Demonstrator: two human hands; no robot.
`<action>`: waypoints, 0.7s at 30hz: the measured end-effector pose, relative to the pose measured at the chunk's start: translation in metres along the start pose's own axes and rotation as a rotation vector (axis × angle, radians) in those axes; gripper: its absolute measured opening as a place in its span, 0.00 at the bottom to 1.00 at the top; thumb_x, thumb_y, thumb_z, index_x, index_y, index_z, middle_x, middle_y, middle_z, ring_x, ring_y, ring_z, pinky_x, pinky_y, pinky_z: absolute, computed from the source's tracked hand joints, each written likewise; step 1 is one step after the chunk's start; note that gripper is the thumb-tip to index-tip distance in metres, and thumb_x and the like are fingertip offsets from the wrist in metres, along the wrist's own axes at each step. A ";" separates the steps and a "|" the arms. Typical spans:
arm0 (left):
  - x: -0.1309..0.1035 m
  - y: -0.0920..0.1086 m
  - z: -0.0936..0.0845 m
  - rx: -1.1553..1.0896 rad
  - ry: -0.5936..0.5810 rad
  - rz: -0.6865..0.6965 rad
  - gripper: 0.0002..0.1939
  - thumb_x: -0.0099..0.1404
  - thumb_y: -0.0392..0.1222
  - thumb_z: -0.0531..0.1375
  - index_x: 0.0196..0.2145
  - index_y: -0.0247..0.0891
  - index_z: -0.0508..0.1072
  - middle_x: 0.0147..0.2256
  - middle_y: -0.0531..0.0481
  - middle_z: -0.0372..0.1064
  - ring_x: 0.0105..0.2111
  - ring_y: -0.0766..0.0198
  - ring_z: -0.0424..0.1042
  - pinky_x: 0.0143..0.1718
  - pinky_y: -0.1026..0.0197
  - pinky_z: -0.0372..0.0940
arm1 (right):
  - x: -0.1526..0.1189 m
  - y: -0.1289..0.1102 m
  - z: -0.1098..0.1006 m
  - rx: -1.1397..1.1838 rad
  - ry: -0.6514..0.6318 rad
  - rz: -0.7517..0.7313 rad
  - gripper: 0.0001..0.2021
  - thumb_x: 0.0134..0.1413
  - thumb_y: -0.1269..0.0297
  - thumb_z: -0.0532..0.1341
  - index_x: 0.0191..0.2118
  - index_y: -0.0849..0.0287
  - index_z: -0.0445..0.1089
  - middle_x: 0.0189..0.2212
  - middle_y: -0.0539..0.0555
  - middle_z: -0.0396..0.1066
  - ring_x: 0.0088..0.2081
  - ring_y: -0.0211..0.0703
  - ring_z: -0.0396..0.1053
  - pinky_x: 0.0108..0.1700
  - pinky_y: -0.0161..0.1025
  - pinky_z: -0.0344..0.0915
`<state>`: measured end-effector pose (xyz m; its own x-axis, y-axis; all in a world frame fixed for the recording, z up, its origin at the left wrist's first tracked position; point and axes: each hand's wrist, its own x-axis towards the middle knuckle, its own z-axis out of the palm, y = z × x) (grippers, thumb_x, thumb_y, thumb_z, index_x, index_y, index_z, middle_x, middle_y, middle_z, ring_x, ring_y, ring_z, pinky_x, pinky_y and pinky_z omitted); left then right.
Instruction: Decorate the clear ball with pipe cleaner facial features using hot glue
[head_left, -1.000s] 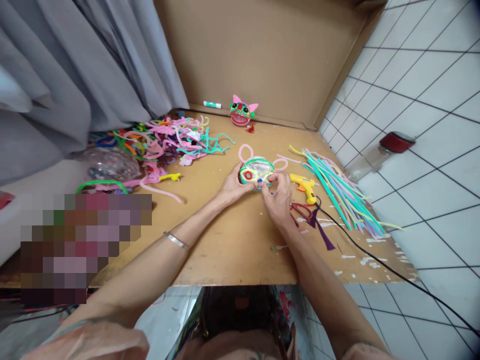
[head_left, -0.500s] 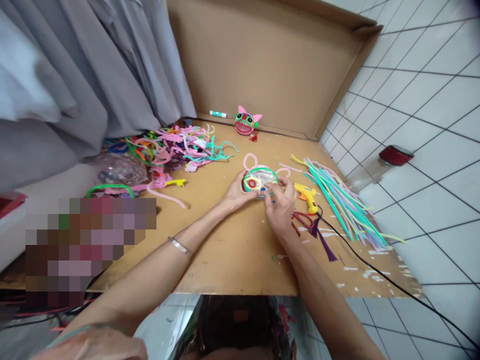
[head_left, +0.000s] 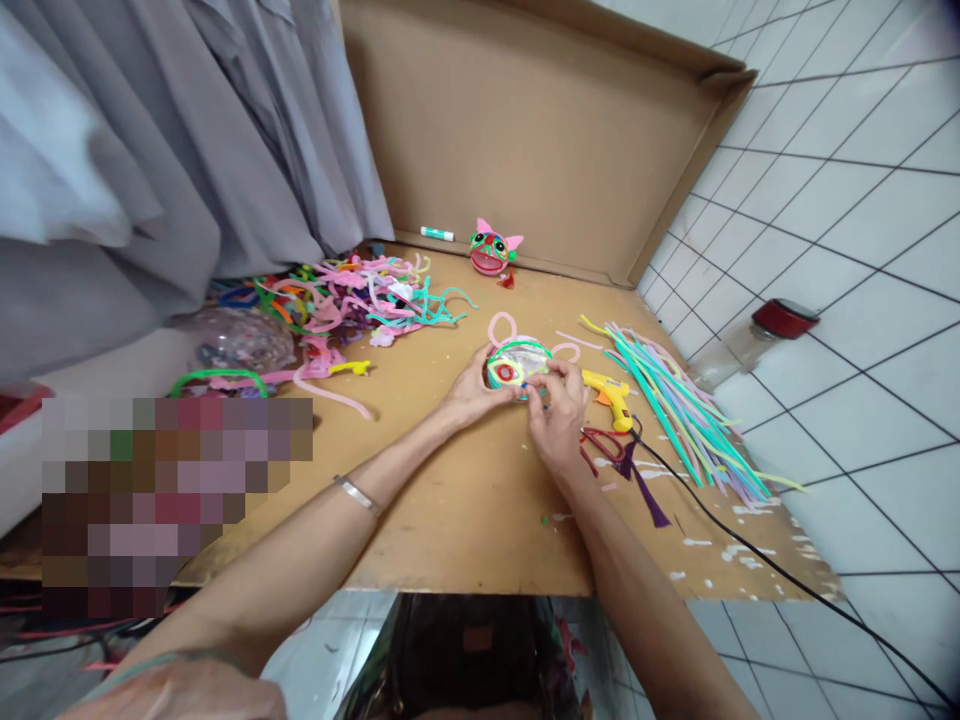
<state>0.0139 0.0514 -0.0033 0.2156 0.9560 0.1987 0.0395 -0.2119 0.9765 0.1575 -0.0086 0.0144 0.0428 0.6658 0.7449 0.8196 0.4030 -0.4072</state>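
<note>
Green-rimmed round craft face (head_left: 531, 356), red-centred eye (head_left: 506, 373) in place, sits in the curled left hand (head_left: 472, 394). The right hand (head_left: 558, 416) bunches its fingertips at the front, contents unclear.

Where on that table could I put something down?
The table looks mostly bare along its near edge, between the forearms, and farther back between the pink-eared face ornament and the pipe cleaner bundle. It's crowded right of the right hand, with the glue gun and tassel, and at back left, under the pipe cleaner heap.
</note>
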 end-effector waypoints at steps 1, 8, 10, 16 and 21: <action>0.000 0.000 -0.001 -0.004 -0.009 0.002 0.49 0.46 0.45 0.69 0.62 0.33 0.55 0.57 0.36 0.64 0.55 0.50 0.67 0.58 0.48 0.60 | 0.000 0.000 0.000 0.016 -0.011 0.014 0.06 0.57 0.66 0.56 0.34 0.56 0.70 0.45 0.57 0.65 0.50 0.49 0.64 0.52 0.49 0.59; 0.001 -0.004 -0.003 -0.047 -0.030 0.027 0.43 0.48 0.42 0.65 0.61 0.34 0.56 0.57 0.37 0.64 0.55 0.50 0.66 0.57 0.46 0.61 | 0.001 0.002 -0.004 0.157 -0.021 0.077 0.05 0.55 0.65 0.57 0.34 0.56 0.70 0.43 0.57 0.65 0.50 0.49 0.64 0.53 0.49 0.59; 0.002 -0.004 -0.003 -0.073 -0.022 0.024 0.42 0.48 0.41 0.64 0.60 0.33 0.57 0.57 0.36 0.64 0.55 0.50 0.66 0.58 0.47 0.60 | 0.002 0.001 -0.005 0.199 -0.018 0.123 0.04 0.54 0.65 0.57 0.32 0.56 0.69 0.43 0.56 0.66 0.49 0.49 0.65 0.53 0.49 0.60; -0.005 0.003 -0.009 -0.058 0.199 0.061 0.30 0.49 0.39 0.59 0.52 0.33 0.65 0.53 0.39 0.66 0.52 0.54 0.67 0.52 0.53 0.64 | 0.003 0.002 -0.008 0.278 -0.007 0.184 0.03 0.53 0.64 0.59 0.32 0.56 0.69 0.42 0.55 0.67 0.48 0.47 0.66 0.53 0.48 0.61; -0.024 0.023 -0.009 0.119 0.388 0.185 0.12 0.57 0.44 0.59 0.38 0.36 0.71 0.33 0.50 0.70 0.32 0.66 0.67 0.36 0.63 0.64 | 0.003 0.001 -0.013 0.330 -0.007 0.203 0.03 0.52 0.65 0.60 0.30 0.56 0.69 0.39 0.54 0.69 0.45 0.45 0.68 0.50 0.46 0.63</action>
<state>0.0003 0.0251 0.0146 -0.1512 0.9004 0.4080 0.1519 -0.3866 0.9096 0.1659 -0.0141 0.0226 0.1804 0.7563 0.6288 0.5669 0.4425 -0.6949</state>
